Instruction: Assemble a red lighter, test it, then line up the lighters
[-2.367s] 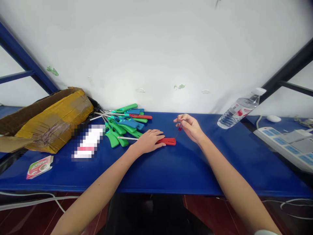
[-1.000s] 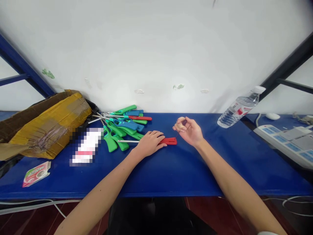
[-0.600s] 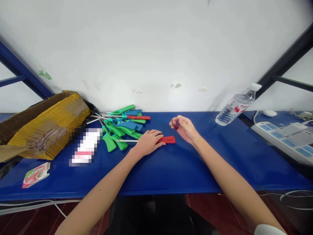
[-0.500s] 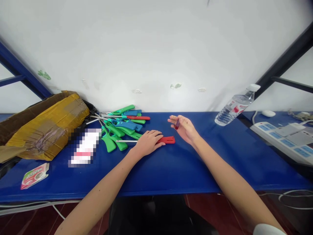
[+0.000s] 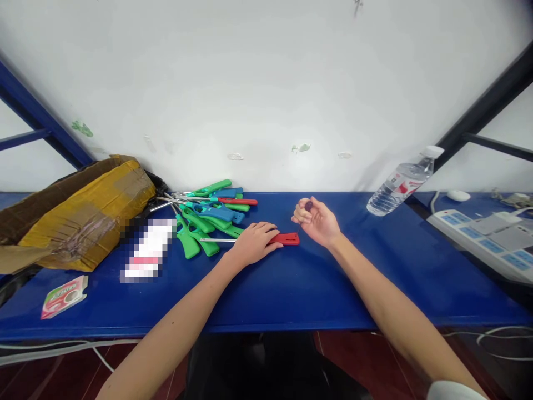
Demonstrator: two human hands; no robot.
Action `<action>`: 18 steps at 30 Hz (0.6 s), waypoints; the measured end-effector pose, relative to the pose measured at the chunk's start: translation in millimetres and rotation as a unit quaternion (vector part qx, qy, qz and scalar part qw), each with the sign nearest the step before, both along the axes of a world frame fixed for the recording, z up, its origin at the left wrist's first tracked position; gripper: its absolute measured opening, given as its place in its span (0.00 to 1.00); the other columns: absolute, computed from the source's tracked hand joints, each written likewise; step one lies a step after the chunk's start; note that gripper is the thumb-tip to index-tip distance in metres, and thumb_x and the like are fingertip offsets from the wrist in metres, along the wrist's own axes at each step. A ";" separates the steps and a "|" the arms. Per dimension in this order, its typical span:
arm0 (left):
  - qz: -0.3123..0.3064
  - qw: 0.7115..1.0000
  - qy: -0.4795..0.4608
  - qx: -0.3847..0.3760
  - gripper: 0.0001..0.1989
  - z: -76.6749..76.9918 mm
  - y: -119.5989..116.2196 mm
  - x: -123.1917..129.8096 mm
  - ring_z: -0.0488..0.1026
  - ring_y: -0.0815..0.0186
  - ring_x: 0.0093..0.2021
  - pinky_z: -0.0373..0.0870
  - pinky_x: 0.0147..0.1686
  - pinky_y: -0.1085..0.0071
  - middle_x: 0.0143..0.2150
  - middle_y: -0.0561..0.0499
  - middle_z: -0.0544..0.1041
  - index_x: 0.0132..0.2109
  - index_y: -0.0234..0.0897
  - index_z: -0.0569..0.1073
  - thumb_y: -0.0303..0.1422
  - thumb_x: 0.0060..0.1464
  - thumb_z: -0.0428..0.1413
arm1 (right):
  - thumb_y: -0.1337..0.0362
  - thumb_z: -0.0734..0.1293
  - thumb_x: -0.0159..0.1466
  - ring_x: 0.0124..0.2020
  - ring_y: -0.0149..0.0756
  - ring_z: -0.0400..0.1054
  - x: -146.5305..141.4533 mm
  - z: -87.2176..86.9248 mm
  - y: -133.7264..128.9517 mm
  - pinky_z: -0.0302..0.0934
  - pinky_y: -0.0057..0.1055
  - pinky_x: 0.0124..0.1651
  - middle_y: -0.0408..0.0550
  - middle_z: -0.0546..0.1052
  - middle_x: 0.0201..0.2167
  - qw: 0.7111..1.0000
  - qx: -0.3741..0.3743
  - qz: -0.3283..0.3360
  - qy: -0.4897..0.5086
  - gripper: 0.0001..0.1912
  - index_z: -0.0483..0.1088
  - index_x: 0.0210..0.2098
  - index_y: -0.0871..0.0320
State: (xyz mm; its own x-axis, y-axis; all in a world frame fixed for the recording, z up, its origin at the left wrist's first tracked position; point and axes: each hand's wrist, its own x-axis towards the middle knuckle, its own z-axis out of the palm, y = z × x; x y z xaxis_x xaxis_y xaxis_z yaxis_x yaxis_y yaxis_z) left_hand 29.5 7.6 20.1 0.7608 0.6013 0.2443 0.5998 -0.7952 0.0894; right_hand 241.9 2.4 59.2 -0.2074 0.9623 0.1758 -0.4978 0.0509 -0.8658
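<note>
Your left hand [image 5: 254, 243] lies palm down across the grip of a red-handled utility lighter [image 5: 286, 239], its fingers extended toward 3 o'clock. You cannot tell from this view whether the fingers close around the lighter or simply rest on it. The lighter lies flat on a blue table [image 5: 291, 311], with its slim metal nozzle [image 5: 219, 240] running out to 9 o'clock from your hand.

Your right hand [image 5: 316, 221] is raised just beyond the lighter's red end, at about 2 o'clock from your left hand, with its fingers curled inward. It pinches a small dark red piece [image 5: 308, 206], too small to identify. A thin wire [image 5: 298, 226] seems to run down from your fingers toward the lighter, though it is hard to make out.

At 10 o'clock from your left hand sits a loose heap of green, blue and red utility lighters [image 5: 204, 214]. Further left, at 9 o'clock, is a cardboard parcel [image 5: 83, 216] wrapped in yellow tape, with a pixelated white pack [image 5: 147, 250] just beside it. A pink-and-green packet [image 5: 64, 297] lies near the table's front edge. Off to 3 o'clock are a tilted water bottle [image 5: 400, 189], a white power strip [image 5: 474, 236] and a white mouse [image 5: 458, 195].
</note>
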 end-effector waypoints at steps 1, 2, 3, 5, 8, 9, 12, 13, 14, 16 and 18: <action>-0.001 1.000 -0.001 0.001 0.21 -0.2 0.1 -0.1 0.69 0.57 0.59 0.64 0.56 0.61 0.59 0.45 0.74 0.55 0.37 0.73 0.46 0.67 0.47 | 0.46 0.68 0.62 0.19 0.29 0.49 0.4 -0.6 0.4 0.65 0.35 0.34 0.35 0.52 0.17 1.000 0.006 0.008 -0.001 0.18 0.69 0.28 0.53; -0.003 1.000 -0.001 0.002 0.21 -0.4 0.2 -0.2 0.69 0.57 0.59 0.64 0.56 0.61 0.59 0.45 0.74 0.55 0.37 0.73 0.46 0.68 0.47 | 0.46 0.69 0.61 0.19 0.29 0.50 0.9 -1.4 0.9 0.65 0.35 0.35 0.35 0.53 0.18 1.000 0.012 0.016 -0.003 0.18 0.68 0.27 0.53; -0.004 1.000 -0.002 0.002 0.21 -0.6 0.3 -0.2 0.69 0.57 0.59 0.64 0.56 0.61 0.59 0.45 0.74 0.55 0.38 0.73 0.46 0.68 0.47 | 0.46 0.70 0.60 0.20 0.29 0.51 1.5 -2.2 1.5 0.65 0.35 0.35 0.35 0.54 0.18 1.000 0.019 0.023 -0.008 0.18 0.68 0.27 0.53; -0.003 1.000 -0.002 0.003 0.20 -0.4 0.3 0.0 0.69 0.58 0.59 0.64 0.55 0.62 0.59 0.45 0.74 0.54 0.38 0.74 0.46 0.68 0.46 | 0.44 0.71 0.59 0.20 0.29 0.52 3.1 -3.9 2.8 0.65 0.35 0.36 0.36 0.56 0.20 0.999 0.027 0.028 -0.023 0.20 0.69 0.28 0.54; 0.000 1.000 0.001 -0.002 0.20 0.8 0.0 0.8 0.69 0.58 0.58 0.65 0.55 0.61 0.59 0.45 0.74 0.54 0.38 0.74 0.46 0.68 0.47 | 0.45 0.73 0.57 0.21 0.28 0.54 3.5 -6.3 3.7 0.64 0.35 0.36 0.36 0.61 0.20 0.999 0.035 0.012 -0.038 0.20 0.70 0.29 0.54; 0.002 1.000 0.001 -0.004 0.21 1.2 0.0 1.1 0.69 0.58 0.58 0.65 0.55 0.61 0.59 0.45 0.74 0.54 0.38 0.74 0.46 0.68 0.47 | 0.45 0.74 0.56 0.21 0.28 0.55 2.3 -7.1 3.5 0.64 0.35 0.36 0.37 0.62 0.20 0.998 0.039 -0.003 -0.039 0.20 0.71 0.30 0.55; 0.002 1.000 -0.004 -0.007 0.21 1.2 0.3 1.2 0.69 0.58 0.58 0.65 0.55 0.61 0.58 0.44 0.74 0.54 0.37 0.74 0.47 0.67 0.47 | 0.47 0.75 0.55 0.22 0.28 0.57 -5.8 -9.0 1.3 0.64 0.34 0.37 0.38 0.65 0.21 0.997 0.046 -0.063 -0.030 0.19 0.73 0.30 0.55; 0.001 1.000 -0.006 -0.008 0.21 0.9 0.4 1.0 0.69 0.58 0.59 0.65 0.55 0.61 0.58 0.44 0.74 0.54 0.37 0.74 0.47 0.67 0.48 | 0.47 0.75 0.55 0.22 0.28 0.57 -9.4 -9.2 0.0 0.64 0.34 0.36 0.38 0.66 0.22 0.996 0.043 -0.080 -0.021 0.19 0.73 0.30 0.56; 0.001 1.000 -0.007 -0.009 0.21 0.4 0.5 0.7 0.69 0.58 0.59 0.65 0.55 0.61 0.58 0.45 0.74 0.54 0.36 0.74 0.47 0.67 0.48 | 0.47 0.75 0.55 0.22 0.28 0.57 -12.7 -9.1 -1.3 0.64 0.33 0.36 0.38 0.66 0.22 0.995 0.037 -0.092 -0.012 0.19 0.73 0.30 0.56; 0.001 1.000 -0.007 -0.010 0.20 -0.5 0.4 0.1 0.69 0.58 0.59 0.65 0.55 0.61 0.59 0.45 0.74 0.53 0.36 0.74 0.46 0.67 0.48 | 0.45 0.74 0.56 0.21 0.28 0.56 -17.2 -7.7 -3.9 0.64 0.33 0.35 0.38 0.64 0.21 0.995 0.023 -0.102 0.004 0.19 0.73 0.30 0.55; 0.003 1.000 -0.004 -0.009 0.19 -0.8 -0.1 -0.3 0.69 0.58 0.59 0.64 0.56 0.62 0.59 0.45 0.74 0.53 0.37 0.74 0.45 0.67 0.49 | 0.43 0.72 0.57 0.20 0.29 0.54 -17.6 -5.0 -5.8 0.63 0.33 0.33 0.37 0.61 0.20 0.995 0.012 -0.102 0.014 0.20 0.72 0.30 0.53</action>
